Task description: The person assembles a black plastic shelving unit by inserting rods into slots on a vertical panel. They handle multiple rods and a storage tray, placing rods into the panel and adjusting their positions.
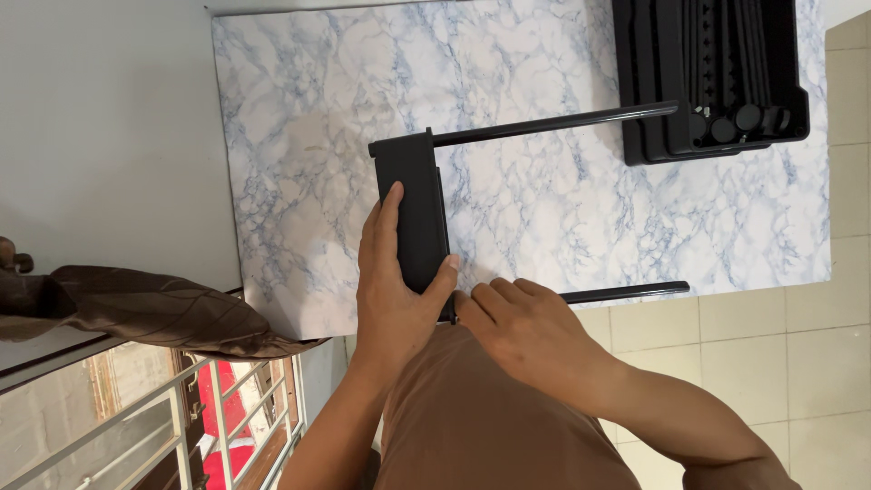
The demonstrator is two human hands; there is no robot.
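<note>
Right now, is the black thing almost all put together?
Not nearly. Two black rods already stick out of the black panel. The left hand grips that panel while the right hand works at its lower corner. A stack of black parts is untouched on the marble mat.

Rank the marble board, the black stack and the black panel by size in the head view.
1. Marble board, by far the largest.
2. Black stack, cut off by the frame edge.
3. Black panel, held in the left hand.
</note>
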